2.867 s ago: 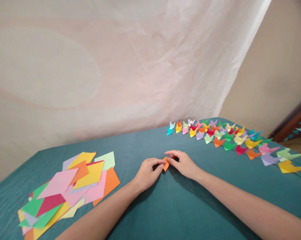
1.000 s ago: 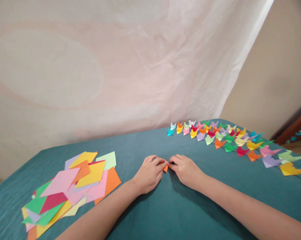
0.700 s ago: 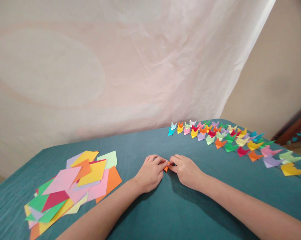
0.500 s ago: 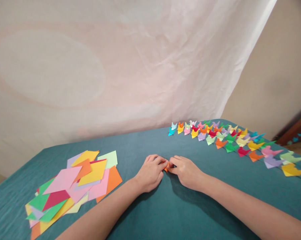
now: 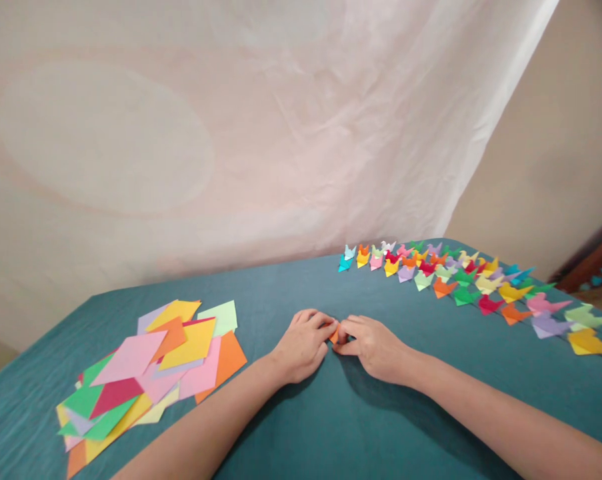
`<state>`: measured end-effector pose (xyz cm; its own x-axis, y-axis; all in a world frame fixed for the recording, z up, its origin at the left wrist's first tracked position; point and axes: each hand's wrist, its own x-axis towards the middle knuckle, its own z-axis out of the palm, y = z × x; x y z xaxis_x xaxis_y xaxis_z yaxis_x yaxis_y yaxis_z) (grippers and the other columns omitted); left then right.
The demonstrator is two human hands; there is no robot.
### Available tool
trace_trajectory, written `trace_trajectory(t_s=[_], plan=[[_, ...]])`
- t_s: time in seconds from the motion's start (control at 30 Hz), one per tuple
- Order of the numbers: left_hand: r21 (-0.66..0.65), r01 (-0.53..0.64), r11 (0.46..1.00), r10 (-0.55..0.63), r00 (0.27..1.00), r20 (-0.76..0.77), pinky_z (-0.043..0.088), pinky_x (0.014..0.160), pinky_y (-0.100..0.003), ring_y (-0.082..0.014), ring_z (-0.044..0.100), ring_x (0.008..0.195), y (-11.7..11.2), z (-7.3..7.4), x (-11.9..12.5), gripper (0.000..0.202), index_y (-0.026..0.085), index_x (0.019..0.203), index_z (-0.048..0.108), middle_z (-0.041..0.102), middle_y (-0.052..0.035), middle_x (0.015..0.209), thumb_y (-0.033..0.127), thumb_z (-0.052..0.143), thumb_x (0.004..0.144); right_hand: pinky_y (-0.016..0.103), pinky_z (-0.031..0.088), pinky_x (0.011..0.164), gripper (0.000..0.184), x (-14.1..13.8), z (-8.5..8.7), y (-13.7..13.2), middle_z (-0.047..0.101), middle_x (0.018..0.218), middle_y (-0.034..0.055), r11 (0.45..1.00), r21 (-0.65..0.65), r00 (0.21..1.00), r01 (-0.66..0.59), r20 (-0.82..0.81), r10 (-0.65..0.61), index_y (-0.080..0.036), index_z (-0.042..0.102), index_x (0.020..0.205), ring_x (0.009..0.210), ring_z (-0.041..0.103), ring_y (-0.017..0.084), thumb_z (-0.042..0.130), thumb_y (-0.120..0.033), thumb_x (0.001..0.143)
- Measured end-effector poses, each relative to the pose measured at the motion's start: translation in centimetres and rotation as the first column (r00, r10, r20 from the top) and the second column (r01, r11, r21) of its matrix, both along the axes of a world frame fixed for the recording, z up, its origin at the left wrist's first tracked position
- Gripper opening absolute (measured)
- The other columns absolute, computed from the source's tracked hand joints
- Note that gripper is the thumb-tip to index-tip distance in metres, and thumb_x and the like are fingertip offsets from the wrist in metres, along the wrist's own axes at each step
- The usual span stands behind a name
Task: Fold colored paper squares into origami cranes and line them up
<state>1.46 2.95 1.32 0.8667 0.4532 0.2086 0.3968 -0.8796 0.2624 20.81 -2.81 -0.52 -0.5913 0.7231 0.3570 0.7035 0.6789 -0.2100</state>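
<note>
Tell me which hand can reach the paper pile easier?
Probably the left hand: the paper pile lies on its side. The right hand is farther, nearer the folded paper birds. Both pinch the orange folded paper.

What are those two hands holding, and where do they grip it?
A small folded orange paper: the left hand pinches its left side, the right hand its right side, fingertips only.
</note>
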Motion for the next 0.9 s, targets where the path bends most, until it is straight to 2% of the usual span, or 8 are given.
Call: trace_trajectory(t_s=[0.1,0.23,0.43,0.63,0.9], plan=[[-0.035,0.021,0.999,-0.020,0.999,0.027,0.029,0.101,-0.042,-0.0225,0.042,0.111,0.4,-0.2,-0.2,0.042,0.025,0.115,0.056,0.054,-0.0051,0.115,0.010,0.039,0.079,0.031,0.042,0.077,0.034,0.2,-0.4,0.1,0.062,0.086,0.0039,1.000,-0.030,0.984,0.007,-0.176,-0.012,-0.026,0.071,0.089,0.085,0.054,0.016,0.041,-0.009,0.086],[-0.080,0.038,0.996,-0.031,0.996,0.087,0.031,0.101,-0.038,-0.0197,0.043,0.112,0.8,-0.5,-0.4,0.038,0.024,0.113,0.058,0.056,-0.0041,0.116,0.011,0.038,0.083,0.030,0.046,0.075,0.036,0.4,-0.7,0.4,0.061,0.089,0.0041,0.994,-0.054,0.920,0.092,-0.378,-0.105,-0.024,0.069,0.092,0.084,0.056,0.016,0.041,-0.004,0.080],[-0.103,0.047,0.994,-0.031,0.988,0.154,0.034,0.099,-0.035,-0.0184,0.047,0.110,0.7,-0.4,-0.4,0.035,0.022,0.111,0.059,0.059,-0.0047,0.114,0.011,0.043,0.082,0.030,0.046,0.073,0.025,0.3,-0.7,0.4,0.059,0.084,0.0040,0.983,-0.060,0.890,0.176,-0.416,-0.185,-0.021,0.062,0.072,0.080,0.056,0.016,0.044,-0.004,0.077],[-0.137,0.065,0.988,-0.036,0.979,0.202,0.036,0.099,-0.033,-0.0171,0.050,0.108,0.6,-0.3,-0.4,0.038,0.020,0.115,0.057,0.060,-0.0043,0.114,0.009,0.043,0.081,0.032,0.046,0.079,0.025,-0.2,-0.5,0.3,0.059,0.091,0.0048,0.986,-0.061,0.900,0.158,-0.401,-0.169,-0.021,0.061,0.093,0.087,0.055,0.017,0.047,-0.007,0.079],[-0.223,0.064,0.973,-0.005,0.967,0.254,0.036,0.099,-0.030,-0.0161,0.053,0.105,1.0,-0.6,-0.4,0.047,0.019,0.117,0.056,0.062,-0.0034,0.112,0.003,0.044,0.075,0.031,0.046,0.080,0.019,-0.6,-1.4,1.3,0.061,0.094,0.0043,0.977,-0.092,0.901,0.194,-0.377,-0.214,-0.022,0.064,0.094,0.087,0.057,0.016,0.052,-0.014,0.083]])
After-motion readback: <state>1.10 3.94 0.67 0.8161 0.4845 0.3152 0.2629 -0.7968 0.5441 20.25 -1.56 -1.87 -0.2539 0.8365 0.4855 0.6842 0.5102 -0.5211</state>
